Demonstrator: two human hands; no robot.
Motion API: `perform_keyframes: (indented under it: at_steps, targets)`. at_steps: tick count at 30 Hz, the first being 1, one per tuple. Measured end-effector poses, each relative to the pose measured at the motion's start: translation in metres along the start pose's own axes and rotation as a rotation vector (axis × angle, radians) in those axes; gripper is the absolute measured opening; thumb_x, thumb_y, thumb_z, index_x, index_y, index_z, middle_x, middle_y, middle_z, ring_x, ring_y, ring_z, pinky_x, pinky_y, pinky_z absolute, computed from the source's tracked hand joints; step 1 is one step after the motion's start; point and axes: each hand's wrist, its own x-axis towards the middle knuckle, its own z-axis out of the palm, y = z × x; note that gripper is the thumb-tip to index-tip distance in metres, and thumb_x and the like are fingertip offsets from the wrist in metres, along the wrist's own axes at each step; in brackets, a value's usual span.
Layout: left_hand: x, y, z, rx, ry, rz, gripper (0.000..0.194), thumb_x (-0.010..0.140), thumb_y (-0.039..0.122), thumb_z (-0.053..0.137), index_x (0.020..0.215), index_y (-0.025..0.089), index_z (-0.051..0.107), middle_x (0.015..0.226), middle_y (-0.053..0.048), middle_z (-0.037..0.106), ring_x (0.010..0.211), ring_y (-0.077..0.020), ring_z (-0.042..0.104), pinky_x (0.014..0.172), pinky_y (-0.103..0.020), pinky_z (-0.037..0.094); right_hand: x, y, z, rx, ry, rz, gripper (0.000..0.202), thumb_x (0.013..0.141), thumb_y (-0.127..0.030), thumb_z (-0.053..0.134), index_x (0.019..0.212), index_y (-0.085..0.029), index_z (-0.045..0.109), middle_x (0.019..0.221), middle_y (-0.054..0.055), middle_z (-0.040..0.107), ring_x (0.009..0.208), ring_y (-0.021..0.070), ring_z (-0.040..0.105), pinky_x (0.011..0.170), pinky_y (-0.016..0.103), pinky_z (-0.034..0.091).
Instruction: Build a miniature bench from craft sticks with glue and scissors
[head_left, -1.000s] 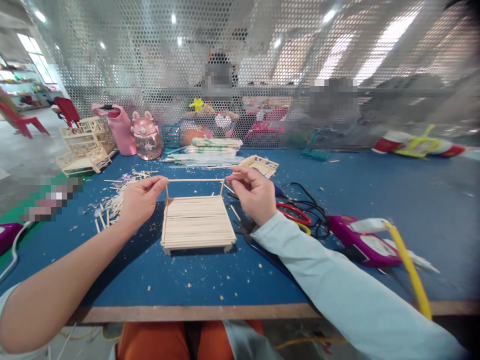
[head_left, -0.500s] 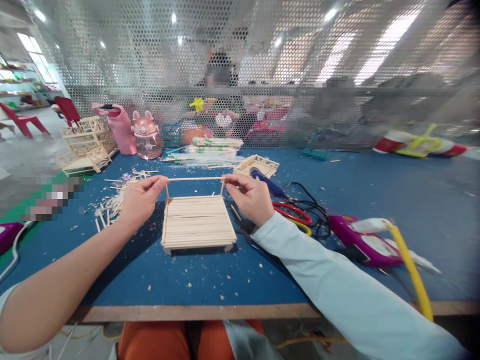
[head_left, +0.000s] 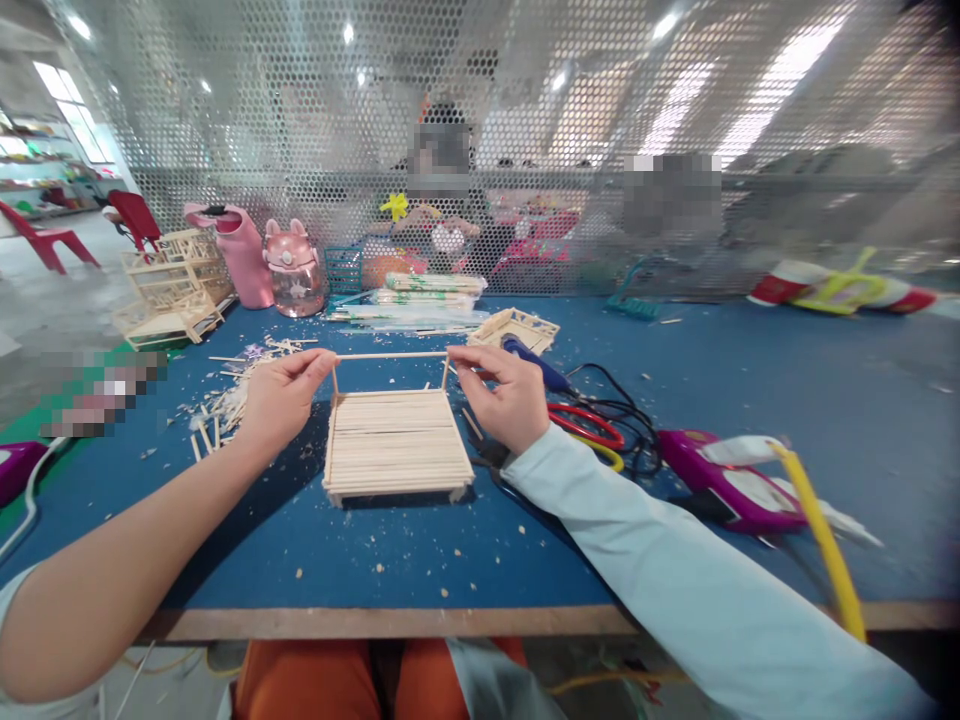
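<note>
A small platform of pale wooden sticks (head_left: 397,440) stands on short feet on the blue table. Two thin uprights rise from its far corners, and a horizontal stick (head_left: 391,356) lies across their tops. My left hand (head_left: 291,393) pinches the left end of that stick, at the top of the left upright. At the other end, thumb and fingers of my right hand (head_left: 504,393) meet around the stick near the right upright. The fingertips partly cover both joints.
Loose sticks and scraps (head_left: 225,400) lie left of the platform. Beyond are stick bundles (head_left: 427,290), a hexagonal stick frame (head_left: 517,330), a pink bottle (head_left: 244,260) and a clear jar (head_left: 294,275). On the right are cables (head_left: 600,425) and a purple glue gun (head_left: 731,480). A person sits behind the mesh.
The fingers of my right hand have shifted slightly at the stick's right end. My left hand and the platform look nearly the same.
</note>
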Motion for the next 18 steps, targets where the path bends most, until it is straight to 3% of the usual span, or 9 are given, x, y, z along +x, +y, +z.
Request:
perform_keyframes:
  at_steps: [3,7,12,15,18]
  targets:
    - [0.000,-0.001,0.000,-0.009,-0.005,0.020,0.028,0.076,0.038,0.059,0.087,0.017,0.074,0.086,-0.003,0.074,0.083,-0.0192,0.065,0.073,-0.027,0.051,0.000,-0.001,0.000,-0.009,0.004,0.002,0.023,0.078,-0.013,0.051,0.088,-0.017,0.071,0.087,0.006,0.073,0.080,0.0168,0.067,0.062,0.027,0.054]
    - [-0.001,0.002,0.000,-0.013,-0.004,0.015,0.028,0.076,0.037,0.059,0.086,0.016,0.074,0.084,-0.003,0.074,0.081,-0.0192,0.065,0.072,-0.027,0.051,0.003,-0.001,0.002,0.043,0.010,0.122,0.021,0.081,-0.023,0.054,0.092,-0.016,0.070,0.088,0.006,0.073,0.071,0.0157,0.067,0.057,0.026,0.052]
    - [-0.003,0.001,0.003,-0.064,0.021,0.039,0.025,0.075,0.034,0.061,0.085,0.015,0.073,0.083,-0.004,0.074,0.079,-0.0187,0.065,0.074,-0.029,0.052,0.008,-0.001,0.005,0.086,-0.003,0.169,0.017,0.080,-0.026,0.057,0.082,-0.016,0.071,0.081,0.004,0.073,0.071,0.0154,0.066,0.061,0.026,0.051]
    - [-0.004,-0.001,0.003,-0.080,0.071,0.176,0.022,0.077,0.034,0.060,0.084,0.016,0.072,0.086,-0.005,0.073,0.081,-0.0178,0.065,0.078,-0.031,0.051,0.009,-0.007,0.001,0.061,0.055,0.141,0.016,0.082,-0.026,0.057,0.082,-0.016,0.070,0.080,0.003,0.072,0.070,0.0144,0.065,0.060,0.025,0.050]
    - [-0.009,0.003,-0.002,-0.053,0.197,0.431,0.017,0.080,0.031,0.059,0.082,0.018,0.069,0.094,-0.005,0.071,0.089,-0.0172,0.063,0.086,-0.033,0.048,0.008,-0.021,-0.009,-0.024,0.116,0.053,0.015,0.083,-0.027,0.057,0.082,-0.019,0.069,0.079,0.002,0.072,0.070,0.0144,0.065,0.065,0.026,0.051]
